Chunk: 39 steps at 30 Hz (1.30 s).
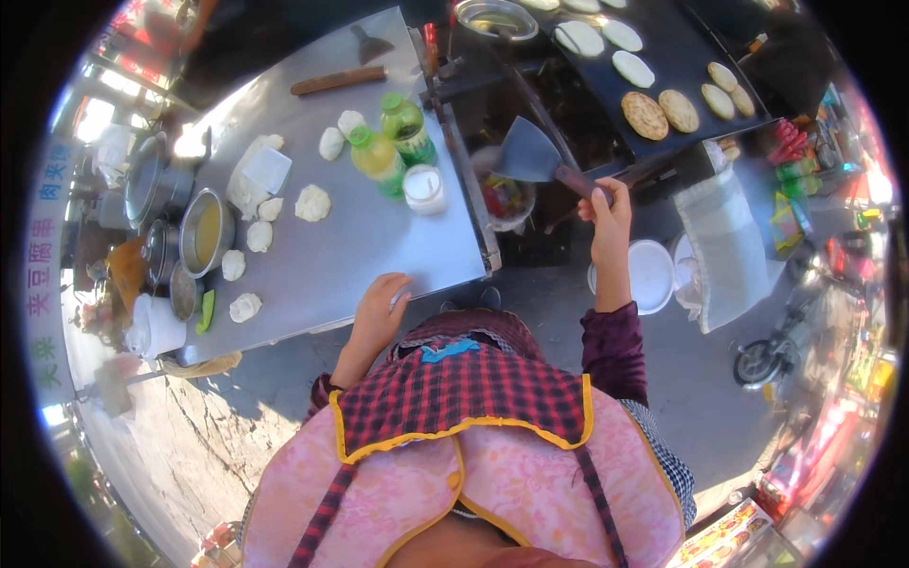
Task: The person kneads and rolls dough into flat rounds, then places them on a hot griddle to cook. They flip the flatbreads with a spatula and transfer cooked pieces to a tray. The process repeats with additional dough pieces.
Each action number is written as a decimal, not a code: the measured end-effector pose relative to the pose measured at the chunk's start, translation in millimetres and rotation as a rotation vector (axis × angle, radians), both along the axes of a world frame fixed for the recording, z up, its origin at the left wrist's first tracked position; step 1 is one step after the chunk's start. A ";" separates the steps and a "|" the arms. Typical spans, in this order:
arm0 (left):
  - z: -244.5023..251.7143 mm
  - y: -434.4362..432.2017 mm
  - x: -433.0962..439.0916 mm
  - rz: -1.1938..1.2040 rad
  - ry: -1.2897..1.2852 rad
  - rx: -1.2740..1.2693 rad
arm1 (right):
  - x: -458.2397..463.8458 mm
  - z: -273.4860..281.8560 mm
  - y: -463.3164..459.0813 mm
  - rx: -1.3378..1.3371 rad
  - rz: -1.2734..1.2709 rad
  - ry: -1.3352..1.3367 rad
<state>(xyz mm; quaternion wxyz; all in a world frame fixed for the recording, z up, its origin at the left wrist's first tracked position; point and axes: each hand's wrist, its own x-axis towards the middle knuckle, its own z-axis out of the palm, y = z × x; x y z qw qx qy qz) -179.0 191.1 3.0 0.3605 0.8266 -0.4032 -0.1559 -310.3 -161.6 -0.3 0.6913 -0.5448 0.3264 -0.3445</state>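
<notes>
My right hand [611,220] grips the wooden handle of a broad metal scraper [529,150], its blade pointing left above the dark stove frame. My left hand [382,305] rests on the front edge of the metal worktable [369,248], thumb apart from the fingers, holding nothing. Ahead of it stand a white-filled jar [425,189] and two green-capped plastic bottles [376,160] [408,128]. Farther left lie several dough pieces [312,204] and a larger dough mass [247,177] partly under a white square sheet [268,169]. On the black griddle [593,85] are pale rounds [633,69] and browned flatbreads [645,116].
A wooden rolling pin [339,80] and another scraper [371,46] lie at the table's far end. A metal bowl of yellow liquid [207,233] and lidded pots [148,181] line the left side. Below the griddle sit a white lidded bucket [648,275] and a hanging white cloth [728,241].
</notes>
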 end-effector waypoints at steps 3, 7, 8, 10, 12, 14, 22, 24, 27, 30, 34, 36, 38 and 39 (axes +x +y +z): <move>-2.9 -10.3 5.8 -0.061 -0.009 -0.026 | -20.9 5.0 22.3 0.281 0.007 -0.155; -3.3 -28.1 10.5 -0.179 0.014 -0.035 | -29.5 -9.6 16.1 0.457 0.258 -0.142; -4.4 -32.4 10.9 -0.206 0.026 -0.032 | -25.8 -8.9 8.5 0.432 0.231 -0.104; -4.6 -39.3 9.1 -0.235 0.009 -0.058 | -26.3 -8.4 -8.9 0.359 0.202 -0.079; -5.8 -46.6 5.3 -0.262 0.012 -0.062 | -35.6 -22.8 -30.8 0.322 0.181 -0.055; -6.2 -54.7 5.7 -0.291 0.024 -0.049 | -70.4 -46.5 -38.1 0.498 0.217 -0.071; 0.8 -145.0 9.1 -0.291 0.079 -0.090 | -145.3 15.6 -46.1 0.403 -0.064 -0.030; 14.6 -200.4 5.4 -0.294 0.063 -0.091 | -135.3 22.4 -88.8 0.325 -0.087 -0.117; 17.8 -303.1 1.3 -0.340 -0.089 -0.213 | -100.7 34.5 -173.1 0.077 -0.078 0.209; 3.8 -415.1 -3.2 -0.354 -0.297 -0.260 | -59.7 11.4 -266.1 -0.452 -0.049 0.512; -8.3 -500.2 -6.5 -0.372 -0.406 -0.068 | -10.8 2.9 -341.7 -0.811 0.210 0.668; -14.7 -516.2 -16.4 -0.399 -0.437 -0.004 | -6.4 2.1 -368.2 -0.788 0.341 0.790; -18.1 -534.2 -24.4 -0.405 -0.491 0.047 | -4.0 2.1 -394.7 -0.815 0.351 0.794; -18.1 -545.1 -31.6 -0.423 -0.478 0.050 | -4.7 0.6 -413.1 -0.839 0.334 0.792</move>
